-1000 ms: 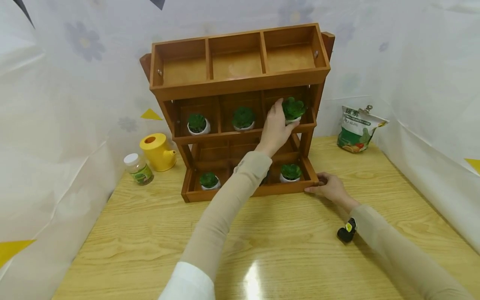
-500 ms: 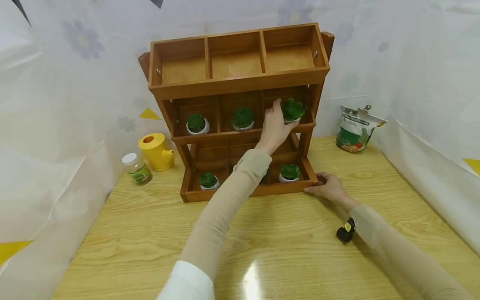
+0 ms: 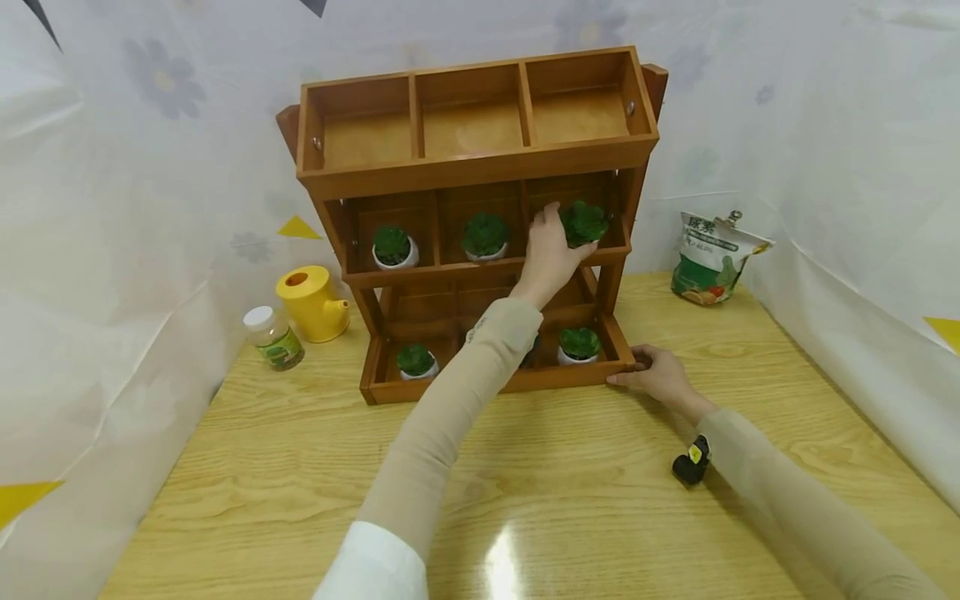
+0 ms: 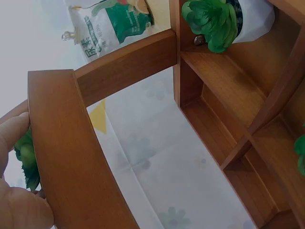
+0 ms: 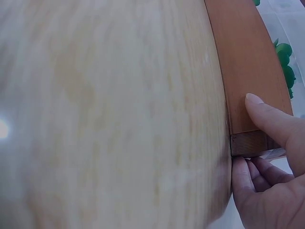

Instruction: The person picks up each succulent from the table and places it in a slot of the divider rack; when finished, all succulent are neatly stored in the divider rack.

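A brown wooden three-tier plant stand [image 3: 480,158] stands on the table, each tier split into compartments. In the middle tier's right compartment is a potted succulent [image 3: 585,223]; its pot is mostly behind the front board. My left hand [image 3: 550,254] holds this plant between thumb and fingers, and the left wrist view shows its leaves beyond the board. My right hand [image 3: 658,379] grips the bottom tier's right front corner, thumb on the front board [image 5: 250,71] and fingers round the end. Other potted succulents [image 3: 486,236] sit in the middle and bottom tiers; my left arm partly hides one below.
Left of the stand are a yellow watering can [image 3: 318,308] and a white-lidded jar [image 3: 275,340]. A clipped green-and-white bag [image 3: 712,260] stands at the back right. The wooden table [image 3: 585,500] reaches towards me, with plastic sheeting round it.
The succulent in my left hand has come down slightly into the middle tier's right compartment, and its white pot has sunk behind the front board. My right hand stays on the corner.
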Available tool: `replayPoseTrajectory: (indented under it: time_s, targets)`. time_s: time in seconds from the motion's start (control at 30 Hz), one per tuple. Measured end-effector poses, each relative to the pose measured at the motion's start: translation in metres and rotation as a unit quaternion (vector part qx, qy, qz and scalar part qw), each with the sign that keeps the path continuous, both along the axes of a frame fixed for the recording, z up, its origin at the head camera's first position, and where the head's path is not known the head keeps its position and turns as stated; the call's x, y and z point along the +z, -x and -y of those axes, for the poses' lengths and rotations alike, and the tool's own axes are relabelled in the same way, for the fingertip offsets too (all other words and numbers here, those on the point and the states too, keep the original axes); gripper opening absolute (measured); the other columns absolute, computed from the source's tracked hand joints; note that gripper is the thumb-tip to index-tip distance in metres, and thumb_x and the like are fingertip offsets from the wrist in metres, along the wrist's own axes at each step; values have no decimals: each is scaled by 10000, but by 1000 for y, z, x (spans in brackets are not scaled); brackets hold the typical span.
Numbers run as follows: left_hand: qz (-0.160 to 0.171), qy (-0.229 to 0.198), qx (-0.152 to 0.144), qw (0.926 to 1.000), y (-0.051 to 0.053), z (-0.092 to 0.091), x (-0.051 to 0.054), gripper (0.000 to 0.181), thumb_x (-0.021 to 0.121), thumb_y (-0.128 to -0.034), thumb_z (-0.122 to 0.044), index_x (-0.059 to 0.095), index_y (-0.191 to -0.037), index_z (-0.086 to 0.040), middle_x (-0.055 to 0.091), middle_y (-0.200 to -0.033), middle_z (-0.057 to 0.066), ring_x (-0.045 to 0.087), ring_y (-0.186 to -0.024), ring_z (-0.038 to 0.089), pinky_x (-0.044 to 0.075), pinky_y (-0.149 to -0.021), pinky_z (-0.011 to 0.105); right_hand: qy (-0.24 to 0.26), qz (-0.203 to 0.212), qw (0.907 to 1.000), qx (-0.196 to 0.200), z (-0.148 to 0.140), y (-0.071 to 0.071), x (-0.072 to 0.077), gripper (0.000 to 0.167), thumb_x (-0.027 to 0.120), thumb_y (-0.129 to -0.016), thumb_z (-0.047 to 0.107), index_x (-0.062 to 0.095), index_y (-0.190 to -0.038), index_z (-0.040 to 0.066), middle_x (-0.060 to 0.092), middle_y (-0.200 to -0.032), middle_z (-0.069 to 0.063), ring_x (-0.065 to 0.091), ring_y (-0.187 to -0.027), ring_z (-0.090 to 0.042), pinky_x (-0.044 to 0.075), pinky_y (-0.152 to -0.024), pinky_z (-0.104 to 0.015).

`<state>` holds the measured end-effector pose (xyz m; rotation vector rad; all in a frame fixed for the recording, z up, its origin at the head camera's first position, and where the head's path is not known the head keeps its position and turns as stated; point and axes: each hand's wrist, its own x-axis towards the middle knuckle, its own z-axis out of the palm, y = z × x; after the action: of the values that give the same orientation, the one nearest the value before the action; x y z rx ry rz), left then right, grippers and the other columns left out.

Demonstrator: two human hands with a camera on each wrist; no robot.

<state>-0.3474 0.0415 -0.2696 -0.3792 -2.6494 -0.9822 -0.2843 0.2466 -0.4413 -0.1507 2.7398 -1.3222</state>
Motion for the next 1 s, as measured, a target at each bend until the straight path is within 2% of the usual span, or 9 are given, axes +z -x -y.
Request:
replayPoseTrajectory:
  time_s: [0.17, 0.3, 0.43, 0.57, 0.63, 0.7, 0.8, 1.0]
  targets:
    - [-346, -242, 22, 9991, -3, 3, -6, 838, 738, -846, -330, 266, -1467, -24, 374, -1424, 150, 376, -1318, 271, 336, -1114, 299, 12, 28, 10000, 9, 1, 1, 1, 750, 765, -812, 370, 470, -1349, -63, 562, -1262, -266, 572, -1095, -358, 496, -859, -379]
    - [-837, -870, -265, 9923, -6, 7, -16, 797, 762, -827, -289, 303, -1429, -40, 364, -1409, 125, 352, -1313, 246, 322, -1115, 269, 4, 33, 10000, -2, 2, 0, 2, 757, 765, -811, 377, 468, -1349, -65, 555, -1269, -271, 563, -1106, -368, 487, -886, -416]
    - [-1595, -1399, -558, 9756, -11, 14, -28, 716, 769, -822, -273, 366, -1361, -29, 387, -1386, 124, 356, -1318, 240, 292, -1134, 253, -14, 30, 10000, -14, 2, -1, 2, 768, 769, -805, 385, 468, -1350, -63, 550, -1278, -273, 552, -1122, -377, 476, -913, -447]
    - [-2361, -1781, -866, 9513, -21, 20, -38, 608, 773, -820, -208, 436, -1281, 1, 453, -1318, 159, 413, -1289, 253, 296, -1128, 230, -11, 67, 10000, 27, 1, -2, 3, 764, 762, -814, 378, 457, -1358, -63, 539, -1293, -278, 544, -1138, -386, 472, -926, -459]
    - [-2619, -1906, -1118, 9395, -28, 22, -43, 563, 774, -817, -173, 466, -1247, 20, 488, -1280, 177, 456, -1251, 264, 318, -1112, 222, -32, 85, 10000, 38, 0, -2, 4, 764, 756, -821, 373, 449, -1364, -67, 530, -1303, -283, 537, -1149, -394, 468, -935, -471]
    - [-2732, -1980, -1369, 9314, -36, 25, -47, 537, 777, -812, -151, 487, -1227, 27, 516, -1253, 181, 488, -1218, 268, 334, -1101, 220, -59, 109, 9999, 44, 0, -2, 5, 767, 751, -826, 376, 442, -1368, -70, 522, -1313, -287, 530, -1158, -400, 463, -943, -481]
    - [-2691, -1955, -1603, 9293, -50, 30, -54, 521, 783, -802, -135, 510, -1218, 20, 544, -1233, 164, 517, -1178, 263, 352, -1087, 222, -108, 116, 9999, 56, 1, -2, 5, 781, 751, -823, 388, 440, -1370, -74, 524, -1311, -289, 536, -1154, -400, 465, -941, -483]
    - [-2169, -1769, -1793, 9431, -75, 47, -68, 506, 778, -808, -139, 532, -1231, -12, 563, -1232, 131, 533, -1168, 245, 385, -1065, 237, -144, 84, 9998, 91, 3, -1, 3, 756, 750, -829, 365, 448, -1360, -80, 541, -1287, -287, 559, -1121, -384, 485, -904, -435]
